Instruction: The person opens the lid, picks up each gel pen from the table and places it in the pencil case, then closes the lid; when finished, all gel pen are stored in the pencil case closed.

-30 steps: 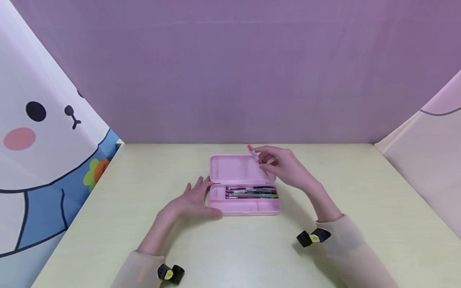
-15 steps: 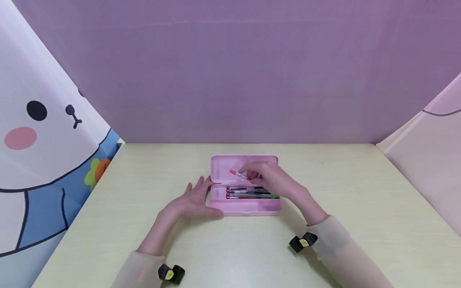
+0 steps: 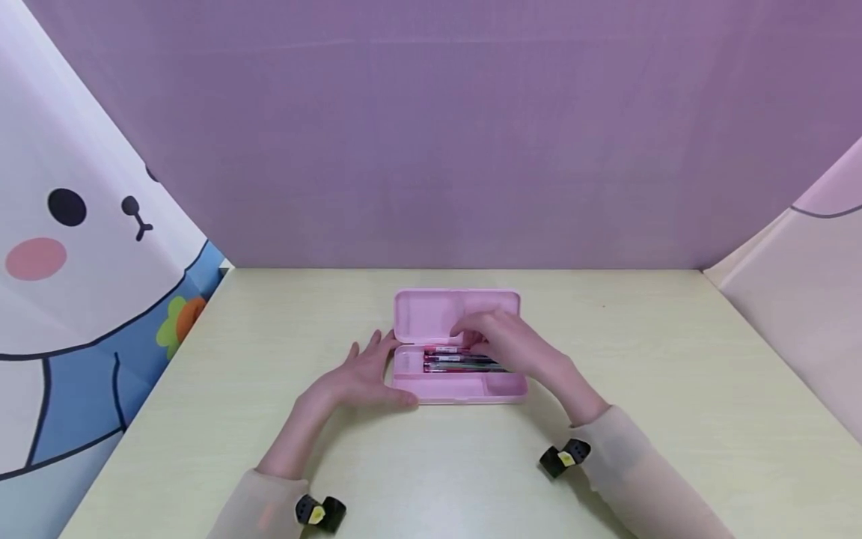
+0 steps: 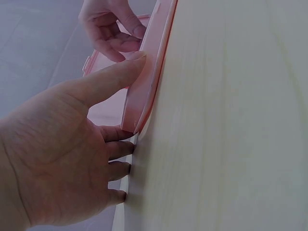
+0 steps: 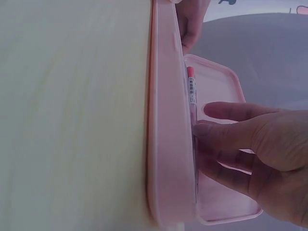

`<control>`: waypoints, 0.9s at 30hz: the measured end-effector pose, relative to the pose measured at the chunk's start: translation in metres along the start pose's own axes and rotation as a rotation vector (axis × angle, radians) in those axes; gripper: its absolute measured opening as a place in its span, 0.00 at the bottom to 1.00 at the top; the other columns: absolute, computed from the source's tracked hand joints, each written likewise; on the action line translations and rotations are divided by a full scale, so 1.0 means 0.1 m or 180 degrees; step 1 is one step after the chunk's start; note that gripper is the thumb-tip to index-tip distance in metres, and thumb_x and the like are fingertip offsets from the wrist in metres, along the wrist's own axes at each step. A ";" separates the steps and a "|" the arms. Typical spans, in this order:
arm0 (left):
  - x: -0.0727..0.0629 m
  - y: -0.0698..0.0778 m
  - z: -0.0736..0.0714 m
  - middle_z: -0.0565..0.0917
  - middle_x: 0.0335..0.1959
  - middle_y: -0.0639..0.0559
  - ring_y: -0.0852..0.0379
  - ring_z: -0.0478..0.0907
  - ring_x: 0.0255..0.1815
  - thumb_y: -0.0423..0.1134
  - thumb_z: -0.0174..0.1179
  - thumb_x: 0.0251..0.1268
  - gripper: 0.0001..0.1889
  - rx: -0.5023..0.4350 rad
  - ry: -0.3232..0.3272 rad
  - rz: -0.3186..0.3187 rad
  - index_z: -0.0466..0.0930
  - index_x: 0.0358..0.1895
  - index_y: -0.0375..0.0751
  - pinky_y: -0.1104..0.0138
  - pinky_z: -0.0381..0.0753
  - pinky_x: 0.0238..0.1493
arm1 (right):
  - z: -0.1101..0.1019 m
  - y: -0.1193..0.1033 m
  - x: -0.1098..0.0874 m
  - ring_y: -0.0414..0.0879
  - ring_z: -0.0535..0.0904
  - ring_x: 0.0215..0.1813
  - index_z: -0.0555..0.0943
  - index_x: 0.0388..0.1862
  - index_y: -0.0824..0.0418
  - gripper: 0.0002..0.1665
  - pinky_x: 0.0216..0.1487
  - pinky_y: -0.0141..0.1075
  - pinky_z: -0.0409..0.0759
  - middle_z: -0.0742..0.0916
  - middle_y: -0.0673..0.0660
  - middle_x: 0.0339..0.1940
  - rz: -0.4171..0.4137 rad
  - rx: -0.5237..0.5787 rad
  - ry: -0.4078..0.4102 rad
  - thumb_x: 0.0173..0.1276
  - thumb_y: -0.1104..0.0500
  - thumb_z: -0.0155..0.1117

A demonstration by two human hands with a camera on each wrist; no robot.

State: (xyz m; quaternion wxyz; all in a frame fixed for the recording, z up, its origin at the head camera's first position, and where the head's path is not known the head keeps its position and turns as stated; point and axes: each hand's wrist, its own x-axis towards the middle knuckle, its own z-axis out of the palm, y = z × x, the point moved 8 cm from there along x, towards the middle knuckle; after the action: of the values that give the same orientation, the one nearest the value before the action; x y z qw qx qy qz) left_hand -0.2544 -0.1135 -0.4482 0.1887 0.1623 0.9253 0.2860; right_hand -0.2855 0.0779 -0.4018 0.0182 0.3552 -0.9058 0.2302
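A pink pencil case (image 3: 438, 388) lies on the table with its lid (image 3: 424, 311) folded back. Several pens (image 3: 451, 367) lie side by side in its rear compartment. My left hand (image 3: 360, 378) steadies the left end, thumb along the front edge and the other fingers spread at the side. Over the pens, my right hand (image 3: 508, 340) touches a red-ended pen (image 5: 191, 89) in the case. Its thumb rests by that pen, while the index finger stands apart from it in the right wrist view. The palm hides the right ends of the pens in the head view.
The pale wooden table (image 3: 431, 471) extends around the case. A purple backdrop (image 3: 431, 150) rises behind it, with a cartoon-printed cloth (image 3: 87, 314) at the left and a pale cloth (image 3: 808, 299) at the right. Each sleeve carries a small black camera (image 3: 564, 457).
My right hand has moved left and down from the lid's right side, bringing the red-ended pen into the rear compartment beside the others. My left hand has stayed at the case's left end.
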 end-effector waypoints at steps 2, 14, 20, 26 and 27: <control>0.00 0.00 0.00 0.47 0.87 0.40 0.34 0.36 0.87 0.57 0.73 0.54 0.55 0.0005 0.0006 0.0007 0.53 0.82 0.45 0.35 0.32 0.84 | -0.01 0.01 -0.01 0.41 0.86 0.39 0.88 0.50 0.60 0.17 0.45 0.34 0.89 0.91 0.52 0.37 0.0006 -0.0033 -0.0010 0.64 0.73 0.71; 0.00 -0.03 0.00 0.48 0.86 0.40 0.33 0.37 0.87 0.57 0.73 0.53 0.54 0.0004 0.0017 0.0039 0.55 0.81 0.43 0.34 0.33 0.84 | -0.02 0.00 -0.04 0.42 0.88 0.44 0.90 0.46 0.56 0.13 0.49 0.37 0.89 0.92 0.50 0.39 -0.0074 -0.0122 -0.0009 0.67 0.70 0.69; -0.01 -0.02 -0.01 0.47 0.87 0.41 0.33 0.36 0.87 0.57 0.73 0.53 0.55 0.0016 0.0017 0.0044 0.53 0.82 0.45 0.34 0.33 0.84 | 0.01 -0.03 -0.05 0.42 0.87 0.48 0.92 0.46 0.52 0.12 0.53 0.37 0.89 0.91 0.50 0.42 -0.0008 -0.0225 -0.0145 0.71 0.65 0.68; -0.01 -0.01 -0.01 0.47 0.87 0.41 0.34 0.36 0.87 0.57 0.73 0.54 0.54 0.0013 0.0009 0.0005 0.54 0.82 0.45 0.35 0.32 0.84 | -0.01 -0.01 -0.08 0.43 0.87 0.48 0.91 0.50 0.50 0.16 0.52 0.38 0.89 0.91 0.50 0.44 0.0067 -0.0271 -0.0211 0.70 0.66 0.68; -0.02 -0.01 0.00 0.47 0.87 0.41 0.34 0.36 0.87 0.57 0.73 0.54 0.54 0.0011 0.0005 0.0000 0.54 0.81 0.45 0.35 0.32 0.84 | -0.01 0.00 -0.08 0.44 0.87 0.48 0.91 0.50 0.50 0.15 0.52 0.39 0.89 0.91 0.50 0.44 0.0067 -0.0286 -0.0196 0.70 0.66 0.68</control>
State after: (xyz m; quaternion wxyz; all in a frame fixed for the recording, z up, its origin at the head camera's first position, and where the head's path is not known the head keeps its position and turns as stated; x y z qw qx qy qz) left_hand -0.2533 -0.1151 -0.4481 0.1877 0.1624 0.9260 0.2846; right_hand -0.2794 0.0835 -0.4022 0.0038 0.3514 -0.9190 0.1784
